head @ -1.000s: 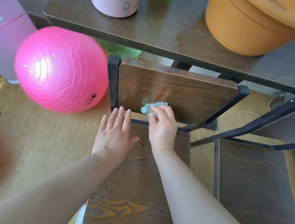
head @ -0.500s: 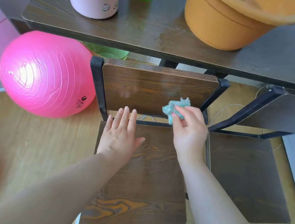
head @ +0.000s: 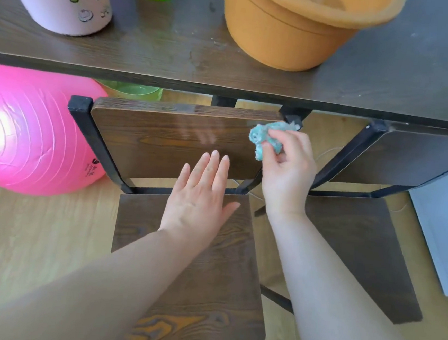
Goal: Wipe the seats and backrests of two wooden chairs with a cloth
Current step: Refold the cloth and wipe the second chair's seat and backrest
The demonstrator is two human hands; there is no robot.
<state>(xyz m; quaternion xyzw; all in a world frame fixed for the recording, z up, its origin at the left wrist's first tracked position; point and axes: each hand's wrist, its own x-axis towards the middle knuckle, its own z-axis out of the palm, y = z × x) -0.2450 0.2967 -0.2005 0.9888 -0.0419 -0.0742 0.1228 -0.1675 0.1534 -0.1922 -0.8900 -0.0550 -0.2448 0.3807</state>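
Cloth pinched in our right hand is pressing on the backrest near its right end while our flat, released left hand is probably steadying the seat.

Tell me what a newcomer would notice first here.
The big pink exercise ball on the floor at the left stands out most, with the orange basin on the dark table above. In the middle, the right hand pinches a crumpled teal cloth at the right end of the near chair's backrest, while the left hand lies flat at the back of its seat.
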